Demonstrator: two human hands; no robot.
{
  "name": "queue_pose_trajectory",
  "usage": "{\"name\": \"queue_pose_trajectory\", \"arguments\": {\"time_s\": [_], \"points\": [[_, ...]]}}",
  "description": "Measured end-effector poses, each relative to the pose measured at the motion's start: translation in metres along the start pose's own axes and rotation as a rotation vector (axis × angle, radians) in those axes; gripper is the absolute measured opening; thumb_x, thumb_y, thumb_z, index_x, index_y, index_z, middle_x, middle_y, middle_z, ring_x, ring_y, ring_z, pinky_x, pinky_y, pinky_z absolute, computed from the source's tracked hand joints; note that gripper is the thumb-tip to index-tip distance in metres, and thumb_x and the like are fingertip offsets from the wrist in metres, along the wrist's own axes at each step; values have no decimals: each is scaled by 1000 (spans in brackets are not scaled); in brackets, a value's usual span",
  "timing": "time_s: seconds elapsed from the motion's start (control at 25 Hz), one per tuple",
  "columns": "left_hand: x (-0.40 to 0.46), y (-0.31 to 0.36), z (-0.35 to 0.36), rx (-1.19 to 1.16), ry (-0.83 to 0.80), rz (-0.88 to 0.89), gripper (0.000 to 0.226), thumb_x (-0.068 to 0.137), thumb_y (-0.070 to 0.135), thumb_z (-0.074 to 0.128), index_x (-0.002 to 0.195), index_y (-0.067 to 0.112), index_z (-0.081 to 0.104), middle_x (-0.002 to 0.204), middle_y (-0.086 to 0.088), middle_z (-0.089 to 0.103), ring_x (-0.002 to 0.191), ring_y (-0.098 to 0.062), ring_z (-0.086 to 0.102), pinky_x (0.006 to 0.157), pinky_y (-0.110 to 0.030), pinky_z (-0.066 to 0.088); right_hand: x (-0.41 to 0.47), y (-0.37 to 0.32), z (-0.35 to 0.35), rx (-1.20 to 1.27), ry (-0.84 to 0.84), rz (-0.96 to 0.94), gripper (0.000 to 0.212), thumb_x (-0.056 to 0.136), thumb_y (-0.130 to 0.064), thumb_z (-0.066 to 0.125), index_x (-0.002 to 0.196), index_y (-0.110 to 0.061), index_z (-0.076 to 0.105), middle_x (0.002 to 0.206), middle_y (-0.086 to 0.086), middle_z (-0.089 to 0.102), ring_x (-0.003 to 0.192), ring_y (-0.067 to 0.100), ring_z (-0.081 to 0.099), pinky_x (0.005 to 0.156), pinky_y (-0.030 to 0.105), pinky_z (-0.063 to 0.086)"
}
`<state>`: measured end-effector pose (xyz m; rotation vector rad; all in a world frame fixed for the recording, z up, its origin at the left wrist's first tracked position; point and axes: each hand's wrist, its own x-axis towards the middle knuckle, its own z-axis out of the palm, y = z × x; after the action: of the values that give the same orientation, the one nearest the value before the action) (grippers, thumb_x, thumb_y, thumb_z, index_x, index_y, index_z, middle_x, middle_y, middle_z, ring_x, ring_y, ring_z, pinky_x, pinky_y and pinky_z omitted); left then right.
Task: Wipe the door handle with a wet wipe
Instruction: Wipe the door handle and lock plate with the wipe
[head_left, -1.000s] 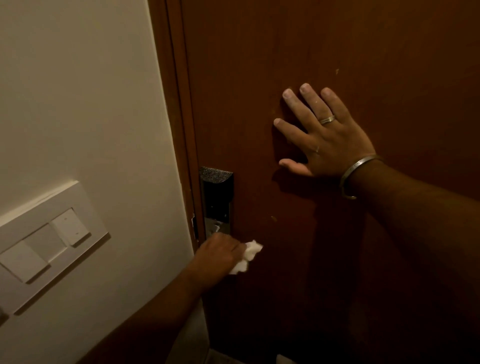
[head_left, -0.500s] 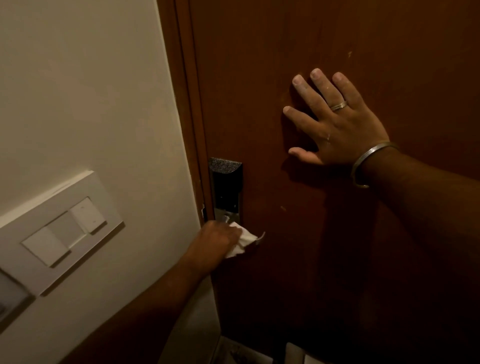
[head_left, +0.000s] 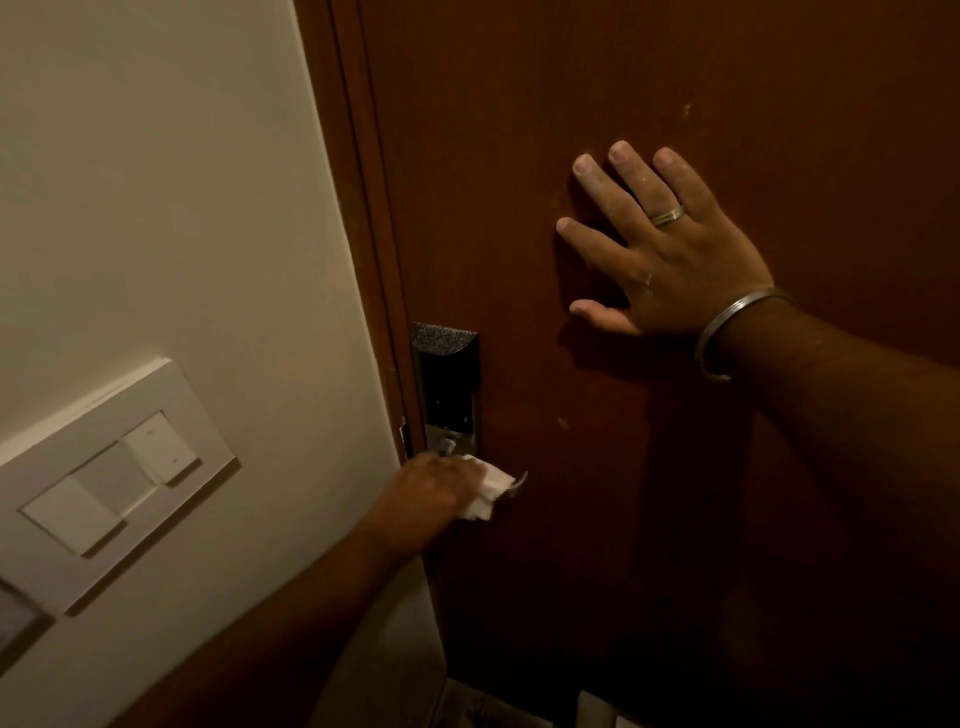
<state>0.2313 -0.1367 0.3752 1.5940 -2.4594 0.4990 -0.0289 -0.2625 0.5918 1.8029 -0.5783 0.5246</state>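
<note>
A white wet wipe is bunched in my left hand, pressed over the metal door handle; only the handle's curved tip shows past the wipe. Above it sits the dark lock plate with a silver lower section. My right hand lies flat on the brown door with fingers spread, up and to the right of the lock. It wears a ring and a metal bangle.
The brown door frame runs down the door's left edge. A cream wall on the left carries a white switch panel. A strip of floor shows at the bottom.
My left hand with the wipe has slid left along the handle, so the handle's tip now shows. The right hand stays flat on the door; the view has shifted slightly.
</note>
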Motion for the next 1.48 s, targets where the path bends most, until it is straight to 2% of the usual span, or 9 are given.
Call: {"name": "queue_pose_trajectory", "arguments": {"time_s": [0.24,0.48,0.6,0.84,1.0,1.08,1.32,1.4,1.48], "points": [[34,31,-10,38,-184,-2,15,86,23,67,98,15,67,89,-4,73,78,-20,68,79,-35,50,2,0,0,-8,-10,-2,78,93,-72,31,148,-18,38,161,23,20,147,44,22,118,57,20],[17,18,-7,-59,-119,-14,31,80,25,73,108,14,66,99,-8,74,85,-21,70,78,-38,56,2,0,-1,-6,-5,-2,77,94,-71,28,148,-18,38,161,23,20,147,43,22,118,56,20],[7,-10,-20,20,-227,-45,24,84,28,69,107,20,66,104,-4,72,94,-20,67,84,-36,54,1,2,0,-11,-10,-3,77,94,-71,28,148,-18,38,161,23,21,147,44,23,118,56,19],[37,46,-12,-22,-234,-87,17,90,26,60,101,14,66,94,-6,72,83,-20,67,78,-33,52,2,2,-1,-25,-24,-14,77,94,-72,27,148,-18,37,161,23,19,147,43,22,118,56,19],[14,9,-19,-117,-177,-50,20,82,23,71,102,20,68,98,-4,73,88,-19,68,79,-35,55,2,1,-1,-20,-13,-8,76,94,-70,26,148,-19,38,161,23,20,147,43,22,118,55,19],[9,-11,-30,-67,-263,-33,18,82,24,71,100,22,69,98,-3,74,91,-20,68,81,-34,54,2,1,-1,-11,-16,-6,75,94,-70,26,148,-19,38,161,23,20,147,43,22,118,55,20],[58,58,-27,-48,-262,-130,25,98,33,51,102,12,65,89,-6,69,78,-19,65,76,-33,50,2,1,0,-4,6,-9,75,94,-70,31,146,-17,40,160,23,23,146,44,25,117,56,22],[43,53,-22,-78,-175,-81,20,91,25,63,107,13,65,95,-8,72,83,-21,68,79,-35,52,3,0,1,-12,-1,-12,75,94,-70,29,147,-17,39,160,23,22,146,44,24,118,56,20],[12,32,-16,-62,-104,-49,46,72,18,82,114,11,64,109,-12,72,97,-25,69,83,-39,55,3,0,1,-2,-4,-16,75,95,-69,27,148,-17,37,161,23,20,147,44,23,118,56,17]]}}
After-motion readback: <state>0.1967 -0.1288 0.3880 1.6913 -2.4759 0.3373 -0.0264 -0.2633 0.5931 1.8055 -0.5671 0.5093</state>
